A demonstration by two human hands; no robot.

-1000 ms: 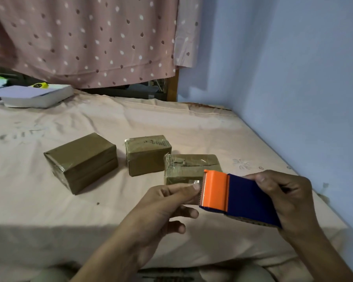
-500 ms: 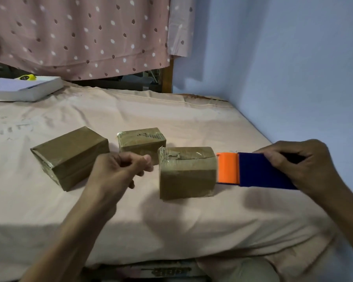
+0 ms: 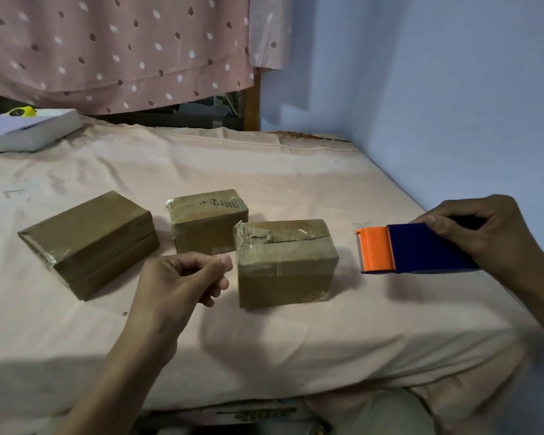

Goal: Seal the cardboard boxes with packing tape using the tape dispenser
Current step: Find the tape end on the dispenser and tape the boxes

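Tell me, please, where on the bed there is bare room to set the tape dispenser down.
Bare sheet lies right of the nearest box, under the tape dispenser in the right hand, and along the front edge below the left hand. It is crowded among the three boxes; the white book takes the far left corner.

Three brown cardboard boxes lie wrapped in clear glossy tape. The nearest box [image 3: 285,263], between the two hands, shows wrinkled, torn tape on its top. The small box [image 3: 208,219] beyond the left hand [image 3: 182,284] carries shiny film over matt card, and the large box [image 3: 90,243] to that hand's left looks smoother. The right hand [image 3: 484,237] grips a tape dispenser [image 3: 415,253] of smooth matt plastic, dark blue with an orange head. All rest on a soft, matt pink cloth sheet [image 3: 201,161], faintly creased. Far beyond the left hand hangs a thin dotted cloth curtain [image 3: 117,48].
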